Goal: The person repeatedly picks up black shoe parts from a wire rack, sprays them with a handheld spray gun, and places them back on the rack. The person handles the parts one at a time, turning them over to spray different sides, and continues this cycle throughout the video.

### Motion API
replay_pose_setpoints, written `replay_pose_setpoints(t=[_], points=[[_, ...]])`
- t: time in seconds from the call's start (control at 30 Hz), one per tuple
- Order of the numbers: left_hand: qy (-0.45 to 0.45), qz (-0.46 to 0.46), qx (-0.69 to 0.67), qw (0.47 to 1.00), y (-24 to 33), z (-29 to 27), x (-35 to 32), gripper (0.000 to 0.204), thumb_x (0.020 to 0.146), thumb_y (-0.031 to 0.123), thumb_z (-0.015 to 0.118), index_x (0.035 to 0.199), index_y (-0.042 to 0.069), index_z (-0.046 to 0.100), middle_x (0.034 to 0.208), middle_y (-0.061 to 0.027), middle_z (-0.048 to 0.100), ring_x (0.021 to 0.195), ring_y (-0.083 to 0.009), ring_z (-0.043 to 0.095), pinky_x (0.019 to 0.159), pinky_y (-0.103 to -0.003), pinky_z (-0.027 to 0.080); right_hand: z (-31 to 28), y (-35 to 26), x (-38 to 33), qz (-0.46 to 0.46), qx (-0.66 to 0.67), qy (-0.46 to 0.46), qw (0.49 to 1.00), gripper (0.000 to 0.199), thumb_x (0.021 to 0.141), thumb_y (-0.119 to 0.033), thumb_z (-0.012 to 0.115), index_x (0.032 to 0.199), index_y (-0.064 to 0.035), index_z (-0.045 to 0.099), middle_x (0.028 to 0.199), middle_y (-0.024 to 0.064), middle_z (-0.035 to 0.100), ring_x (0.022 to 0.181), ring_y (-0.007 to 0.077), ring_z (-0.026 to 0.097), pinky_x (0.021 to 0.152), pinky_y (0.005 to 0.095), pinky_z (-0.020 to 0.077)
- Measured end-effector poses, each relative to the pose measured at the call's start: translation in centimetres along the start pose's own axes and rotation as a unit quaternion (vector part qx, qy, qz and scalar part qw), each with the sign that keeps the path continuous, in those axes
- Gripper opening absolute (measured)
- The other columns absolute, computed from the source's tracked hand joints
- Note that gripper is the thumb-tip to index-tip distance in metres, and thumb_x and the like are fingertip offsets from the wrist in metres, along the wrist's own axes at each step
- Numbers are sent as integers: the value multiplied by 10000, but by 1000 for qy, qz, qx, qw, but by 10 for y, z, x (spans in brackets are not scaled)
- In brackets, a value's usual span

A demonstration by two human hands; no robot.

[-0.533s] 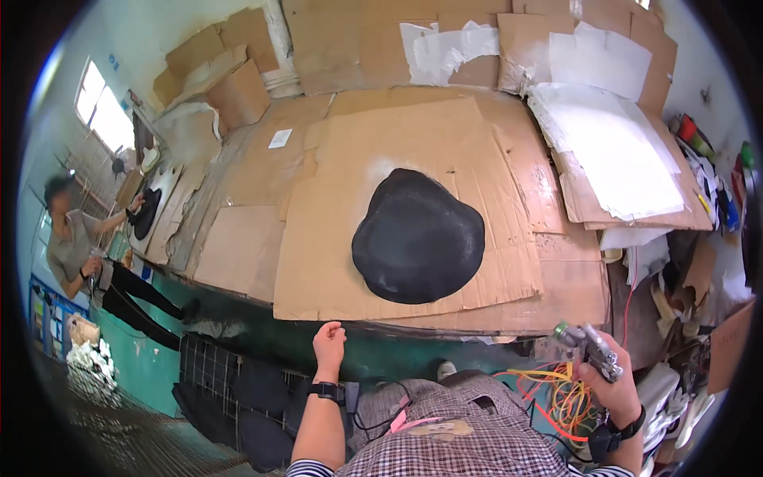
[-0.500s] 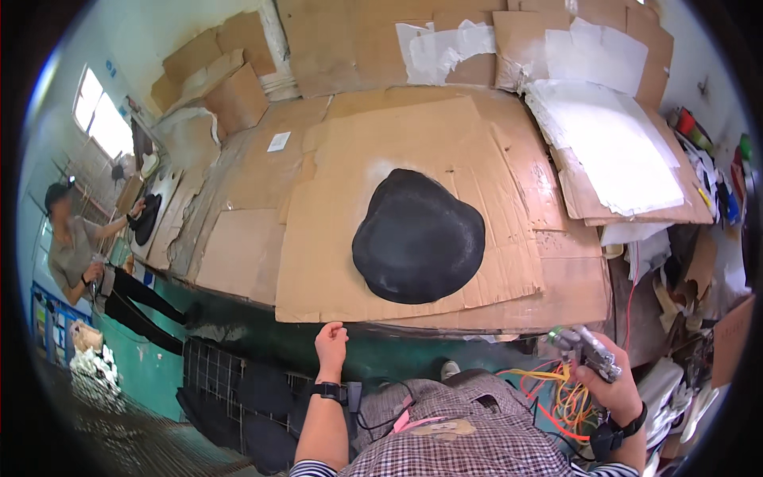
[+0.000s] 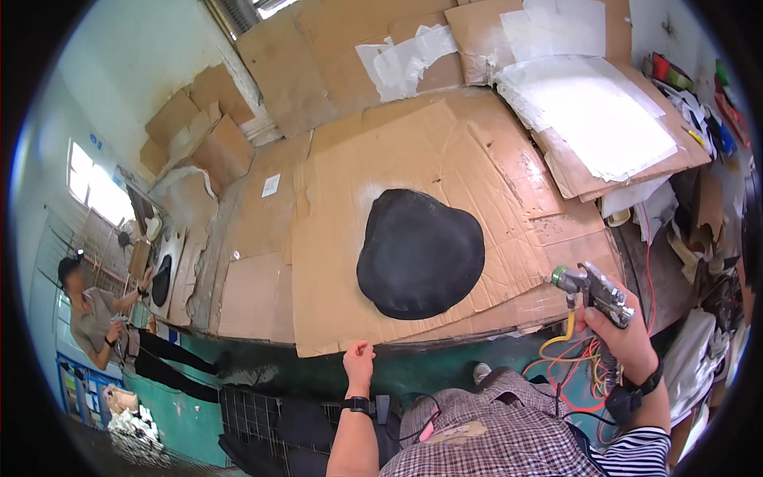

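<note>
A black, rounded three-lobed pad (image 3: 421, 254) lies on a cardboard sheet (image 3: 326, 262) that covers the table. My right hand (image 3: 616, 322) grips a metal spray gun (image 3: 596, 292) at the table's front right, its nozzle pointing left. A yellow hose (image 3: 558, 342) runs down from the gun. My left hand (image 3: 360, 364) is just off the table's front edge, below the pad, with fingers curled together and nothing seen in them. Neither hand touches the pad.
At the far left a person (image 3: 99, 306) reaches toward another black pad (image 3: 161, 280). Below my left arm stands a wire rack (image 3: 253, 413) with dark pieces. White-covered cardboard (image 3: 592, 115) lies at the back right. Orange hoses (image 3: 548, 378) tangle on the floor.
My right hand has lifted the spray gun, which now shows above the table's front right corner. My left hand stays curled near the edge. The whole view has tilted.
</note>
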State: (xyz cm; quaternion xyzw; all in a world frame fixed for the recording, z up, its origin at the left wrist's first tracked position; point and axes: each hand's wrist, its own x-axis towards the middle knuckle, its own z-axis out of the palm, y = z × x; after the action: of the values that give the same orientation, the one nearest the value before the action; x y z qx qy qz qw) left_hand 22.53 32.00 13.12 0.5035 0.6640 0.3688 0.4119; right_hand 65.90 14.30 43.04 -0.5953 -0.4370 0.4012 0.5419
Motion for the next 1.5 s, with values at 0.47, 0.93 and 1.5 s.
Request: replay_pose_setpoints(t=[0.47,0.93,1.5], points=[[15,60,227,972,22,45,93,193,787,127,604,950,49,670,853,-137,680,825,-263,655,764,-367,506,-18,-10,-11,42,-64,-124,989,455,805,-72,697,1231,-19,547,989,61,656,875,101,598,799,268,483],[68,11,281,957,54,91,102,335,773,144,641,1075,2,611,887,-161,672,882,-315,644,797,-400,500,-36,-13,-13,86,-47,-56,994,442,768,-57,707,1182,-11,559,898,42,652,793,116,613,745,262,493],[70,-156,-147,974,92,107,99,50,790,61,594,839,63,584,782,-49,579,722,-192,570,641,-351,495,-50,-8,-10,45,-76,-134,987,483,771,-80,733,1209,3,548,918,50,645,799,88,600,743,251,495]])
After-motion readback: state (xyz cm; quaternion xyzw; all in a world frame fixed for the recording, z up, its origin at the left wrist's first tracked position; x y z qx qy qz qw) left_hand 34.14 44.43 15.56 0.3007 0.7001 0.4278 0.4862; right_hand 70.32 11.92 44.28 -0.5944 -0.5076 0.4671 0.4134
